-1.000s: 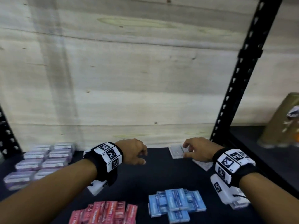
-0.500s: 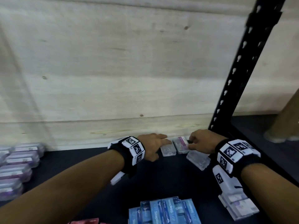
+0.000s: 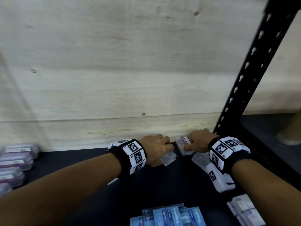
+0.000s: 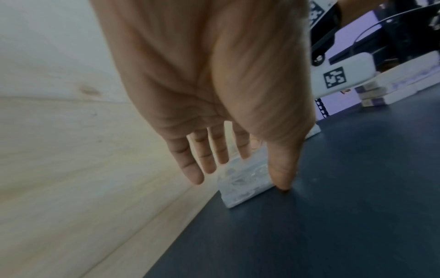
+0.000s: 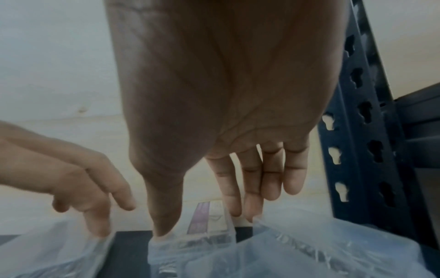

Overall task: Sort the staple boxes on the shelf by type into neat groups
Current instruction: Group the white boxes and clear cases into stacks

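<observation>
**Both hands on clear staple boxes at the back of the shelf**

The landmark here is the black upright post (image 3: 254, 75) of the rack. Just left of its foot, against the pale wooden back panel (image 3: 114, 70), the right hand (image 3: 199, 141) sits over a clear box with a purple label (image 3: 183, 144); its grip pinches that box, thumb on the near left edge and fingertips (image 5: 247, 210) at the far right edge. A second clear box (image 3: 199, 158) lies under the right wrist, nearer the viewer than the labelled one.

Further left of the post, the left hand (image 3: 156, 149) covers another clear box (image 3: 168, 158). Its thumb presses the box's near side down at the dark shelf (image 3: 162, 185), while the fingers (image 4: 190, 169) hang straight and slightly spread over the far side; whether they touch the box cannot be told.

Well left of the post, at the shelf's far edge, purple-labelled boxes (image 3: 16, 160) stand in stacked rows. Toward the viewer from the post lies a group of blue boxes (image 3: 169, 216), and to their right a small pile of pale boxes (image 3: 244, 209).
</observation>
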Tool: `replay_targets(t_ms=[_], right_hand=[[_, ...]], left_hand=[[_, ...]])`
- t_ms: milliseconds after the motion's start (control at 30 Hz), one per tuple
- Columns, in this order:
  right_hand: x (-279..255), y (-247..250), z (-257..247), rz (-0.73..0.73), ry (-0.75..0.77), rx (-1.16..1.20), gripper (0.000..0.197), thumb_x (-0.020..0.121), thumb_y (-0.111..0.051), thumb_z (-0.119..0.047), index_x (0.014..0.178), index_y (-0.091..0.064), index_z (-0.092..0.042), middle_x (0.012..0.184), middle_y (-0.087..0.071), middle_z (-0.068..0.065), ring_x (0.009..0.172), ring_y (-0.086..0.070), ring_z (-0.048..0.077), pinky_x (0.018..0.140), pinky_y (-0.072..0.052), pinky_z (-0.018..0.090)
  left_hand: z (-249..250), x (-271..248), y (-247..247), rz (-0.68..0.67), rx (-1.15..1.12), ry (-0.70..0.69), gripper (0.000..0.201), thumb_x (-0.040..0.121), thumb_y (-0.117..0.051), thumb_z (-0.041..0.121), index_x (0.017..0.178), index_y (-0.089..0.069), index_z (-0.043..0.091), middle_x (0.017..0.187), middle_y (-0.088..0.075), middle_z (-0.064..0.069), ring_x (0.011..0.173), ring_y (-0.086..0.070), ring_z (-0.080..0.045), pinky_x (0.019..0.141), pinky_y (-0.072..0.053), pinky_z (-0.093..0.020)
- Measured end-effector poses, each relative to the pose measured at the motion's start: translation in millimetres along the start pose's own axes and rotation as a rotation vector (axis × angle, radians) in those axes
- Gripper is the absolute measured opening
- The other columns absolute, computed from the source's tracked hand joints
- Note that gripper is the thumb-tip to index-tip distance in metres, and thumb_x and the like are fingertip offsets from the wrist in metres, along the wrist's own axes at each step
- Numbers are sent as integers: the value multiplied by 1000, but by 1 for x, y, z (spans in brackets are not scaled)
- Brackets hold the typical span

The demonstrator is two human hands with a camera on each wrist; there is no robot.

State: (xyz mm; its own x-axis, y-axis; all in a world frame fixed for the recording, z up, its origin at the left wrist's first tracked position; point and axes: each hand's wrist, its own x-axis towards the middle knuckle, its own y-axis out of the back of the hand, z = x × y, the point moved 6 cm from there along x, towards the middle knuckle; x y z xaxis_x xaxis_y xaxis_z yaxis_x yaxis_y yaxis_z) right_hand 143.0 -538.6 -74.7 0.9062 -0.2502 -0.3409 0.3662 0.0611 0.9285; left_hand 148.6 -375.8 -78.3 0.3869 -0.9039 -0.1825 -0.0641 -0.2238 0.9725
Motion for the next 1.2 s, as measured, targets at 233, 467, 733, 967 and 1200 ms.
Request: replay_targets(t_ms=[233,467,733,967,1200], right_hand=[[-11,6,-14,24,71,163,43,86,-71,-44,114,-63,-12,111,-66,6,98,-62,22,76,-47,30],[-33,9,-42,81,175,142,42,83,-77,-32,119,-62,-16,116,-64,2,97,-59,18,76,-41,25],[-64,11,-58,100,206,205,31,87,-73,-30,116,-64,-25,113,-64,-4,93,-56,12,78,-44,25],[-87,10,-72,55,244,219,28,85,-75,-28,113,-71,-27,104,-71,-6,93,-64,12,80,-50,26],[-98,9,-87,25,295,240,28,85,-76,-26,112,-72,-27,99,-71,-6,92,-65,13,84,-52,29]], left_hand=[[-6,-27,-5,-30,29,-6,63,95,-54,48,145,-34,16,142,-45,-5,126,-44,-24,98,-42,-39],[-13,-72,-4,-137,-87,76,57,96,-43,57,140,-42,21,133,-55,-5,115,-54,-26,92,-47,-39],[-26,-125,-8,-249,-375,212,42,99,-39,53,127,-52,25,122,-60,0,98,-55,-17,87,-44,-31],[-39,-150,-11,-166,-441,272,37,101,-42,43,131,-53,24,121,-63,2,93,-53,-10,85,-43,-25],[-42,-160,-11,-147,-402,321,36,95,-56,38,128,-55,23,119,-62,0,98,-58,-17,85,-49,-30]])
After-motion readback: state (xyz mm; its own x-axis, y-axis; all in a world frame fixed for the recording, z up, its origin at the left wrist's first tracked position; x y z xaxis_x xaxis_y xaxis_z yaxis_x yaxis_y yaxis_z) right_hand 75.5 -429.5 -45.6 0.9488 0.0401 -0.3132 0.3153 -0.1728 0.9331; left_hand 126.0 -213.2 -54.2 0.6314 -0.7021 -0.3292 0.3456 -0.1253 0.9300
